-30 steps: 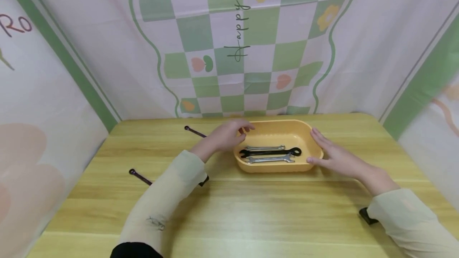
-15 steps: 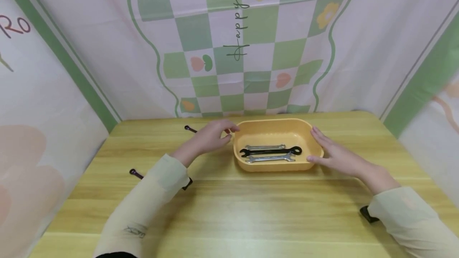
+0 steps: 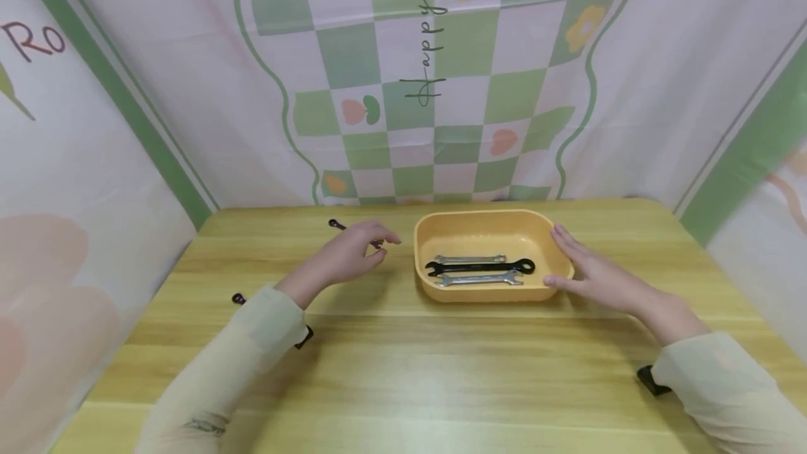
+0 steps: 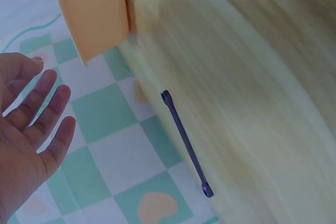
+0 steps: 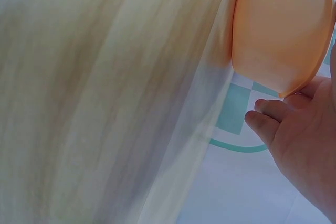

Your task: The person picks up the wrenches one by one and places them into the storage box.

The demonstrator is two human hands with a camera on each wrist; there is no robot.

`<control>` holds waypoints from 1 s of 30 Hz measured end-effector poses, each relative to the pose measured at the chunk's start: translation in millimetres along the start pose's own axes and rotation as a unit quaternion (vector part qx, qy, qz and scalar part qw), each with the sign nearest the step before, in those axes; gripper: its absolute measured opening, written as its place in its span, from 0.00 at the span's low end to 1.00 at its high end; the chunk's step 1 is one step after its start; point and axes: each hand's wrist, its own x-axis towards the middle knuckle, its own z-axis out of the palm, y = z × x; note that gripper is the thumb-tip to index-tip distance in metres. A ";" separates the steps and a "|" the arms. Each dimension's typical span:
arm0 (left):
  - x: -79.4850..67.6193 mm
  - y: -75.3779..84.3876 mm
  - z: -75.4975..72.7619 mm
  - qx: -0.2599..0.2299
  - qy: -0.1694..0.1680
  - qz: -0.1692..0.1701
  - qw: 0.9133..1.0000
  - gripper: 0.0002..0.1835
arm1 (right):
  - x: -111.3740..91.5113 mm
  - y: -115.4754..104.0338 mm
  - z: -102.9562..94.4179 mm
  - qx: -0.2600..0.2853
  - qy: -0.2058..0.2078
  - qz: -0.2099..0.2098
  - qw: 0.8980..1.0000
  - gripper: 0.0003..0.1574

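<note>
A yellow tray (image 3: 485,295) stands toward the back of the table, holding a black combination wrench (image 3: 482,267) between two silver wrenches, a rear one (image 3: 469,258) and a front one (image 3: 480,279). My right hand (image 3: 599,284) rests against the tray's right end, fingers extended along the rim and thumb at the front corner. Left of the tray, my left hand (image 3: 343,252) hovers with loosely bent fingers and holds nothing. It partly covers a purple wrench (image 4: 186,142) lying on the table. Another purple wrench (image 3: 238,298) is mostly hidden under the left forearm.
The wooden table (image 3: 403,363) ends at a hanging cloth backdrop (image 3: 410,153) with green checks. More cloth hangs at the left and right sides. A dark wrist mount (image 3: 653,380) shows under the right cuff.
My left hand has moved left from over the tray's left edge to beside the tray, near the rear purple wrench. The right hand stays at the tray's right end.
</note>
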 end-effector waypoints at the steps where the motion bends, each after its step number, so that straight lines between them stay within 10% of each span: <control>1: -3.1 -1.2 -0.6 0.001 0.000 -0.002 1.000 0.16 | 0.1 0.2 0.2 0.001 0.000 0.000 1.000 0.57; 30: -83.4 -39.1 -26.0 -0.013 -0.065 0.002 0.998 0.14 | 2.4 0.9 0.0 0.004 -0.006 -0.001 1.000 0.56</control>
